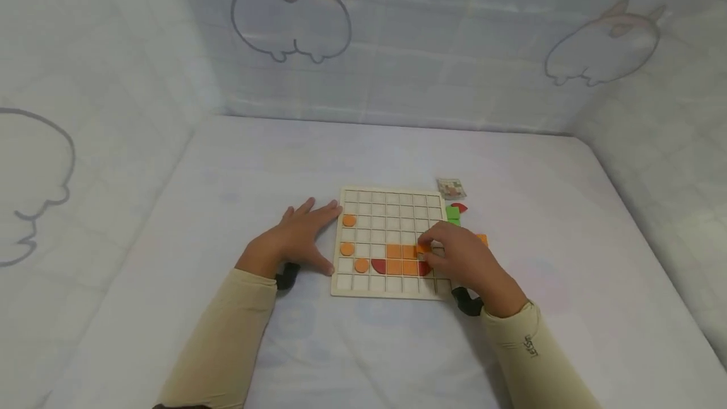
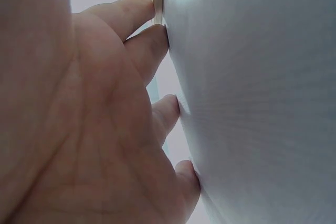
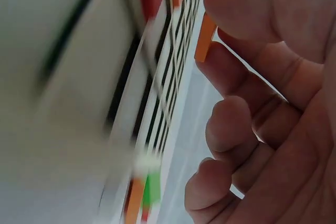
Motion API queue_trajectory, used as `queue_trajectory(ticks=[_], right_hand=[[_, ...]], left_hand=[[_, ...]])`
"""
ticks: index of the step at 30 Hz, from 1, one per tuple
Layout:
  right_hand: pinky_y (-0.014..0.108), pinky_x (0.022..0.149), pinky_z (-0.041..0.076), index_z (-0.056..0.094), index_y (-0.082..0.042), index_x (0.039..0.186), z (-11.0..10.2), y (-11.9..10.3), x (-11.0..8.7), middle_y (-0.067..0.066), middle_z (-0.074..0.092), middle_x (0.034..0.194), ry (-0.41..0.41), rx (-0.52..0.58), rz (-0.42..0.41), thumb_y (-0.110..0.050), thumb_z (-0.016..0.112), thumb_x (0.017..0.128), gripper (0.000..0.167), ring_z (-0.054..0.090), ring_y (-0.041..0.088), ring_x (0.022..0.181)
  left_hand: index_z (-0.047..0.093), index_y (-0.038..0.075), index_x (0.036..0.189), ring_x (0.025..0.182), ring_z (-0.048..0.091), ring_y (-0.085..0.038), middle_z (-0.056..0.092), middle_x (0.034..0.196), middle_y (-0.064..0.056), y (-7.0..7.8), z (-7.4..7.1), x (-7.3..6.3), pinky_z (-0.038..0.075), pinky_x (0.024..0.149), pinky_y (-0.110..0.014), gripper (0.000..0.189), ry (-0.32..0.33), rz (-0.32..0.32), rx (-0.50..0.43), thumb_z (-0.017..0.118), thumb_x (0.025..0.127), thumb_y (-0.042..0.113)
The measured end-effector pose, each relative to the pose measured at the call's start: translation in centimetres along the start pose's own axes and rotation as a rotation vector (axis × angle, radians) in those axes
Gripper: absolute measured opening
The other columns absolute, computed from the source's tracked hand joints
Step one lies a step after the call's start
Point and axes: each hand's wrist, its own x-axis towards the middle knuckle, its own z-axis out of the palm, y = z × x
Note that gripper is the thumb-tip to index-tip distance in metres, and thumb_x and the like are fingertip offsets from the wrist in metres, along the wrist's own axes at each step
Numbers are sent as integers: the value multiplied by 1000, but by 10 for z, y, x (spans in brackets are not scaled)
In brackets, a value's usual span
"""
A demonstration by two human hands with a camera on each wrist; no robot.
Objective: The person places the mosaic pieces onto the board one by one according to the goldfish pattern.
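A pale grid board (image 1: 377, 204) lies flat on the white surface. My left hand (image 1: 298, 235) spreads its fingers along the board's left side, with the thumb and a finger at that edge. Over the board's lower right, my right hand (image 1: 468, 260) pinches an orange square tile (image 3: 206, 38) between thumb and fingers. In the right wrist view the tile is tilted and apart from the board. Beside it, orange square tiles (image 1: 394, 251) fill several cells, with a red rounded piece (image 1: 378, 266) to their left and another red piece (image 1: 423, 268) to their right. Orange round pieces (image 1: 347, 249) sit in the left columns.
Right of the board lie green square tiles (image 1: 452, 213) and a red pointed piece (image 1: 461, 207). An orange piece (image 1: 483, 238) is partly hidden behind the right hand. A small patterned card (image 1: 451, 188) lies past the top right corner. Pale cloth walls surround the surface.
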Motion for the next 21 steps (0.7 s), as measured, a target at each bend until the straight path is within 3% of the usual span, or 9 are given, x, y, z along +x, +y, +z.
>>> queue_trajectory(ticks=[8, 16, 21], right_hand=[[42, 99, 54, 76, -17, 113, 8, -20, 26, -1, 70, 120, -69, 44, -62, -21, 72, 93, 20, 63, 21, 112], [38, 95, 56, 81, -18, 109, 11, -30, 44, -4, 72, 110, -47, -23, -111, -18, 72, 94, 17, 65, 17, 103], [38, 97, 55, 81, -20, 111, 11, -32, 48, -4, 71, 112, -65, -27, -107, -19, 70, 96, 18, 64, 16, 106]], left_hand=[[21, 31, 163, 160, -7, -30, 13, 171, 9, 7, 4, 1, -5, 126, -61, 129, -16, -12, 3, 96, 59, 49], [20, 32, 163, 160, -8, -28, 12, 171, 10, 9, -2, -3, -6, 126, -60, 129, -16, -27, 15, 96, 60, 50], [21, 31, 163, 160, -7, -31, 13, 172, 8, 8, -5, -5, -6, 126, -62, 130, -15, -35, 4, 97, 60, 49]])
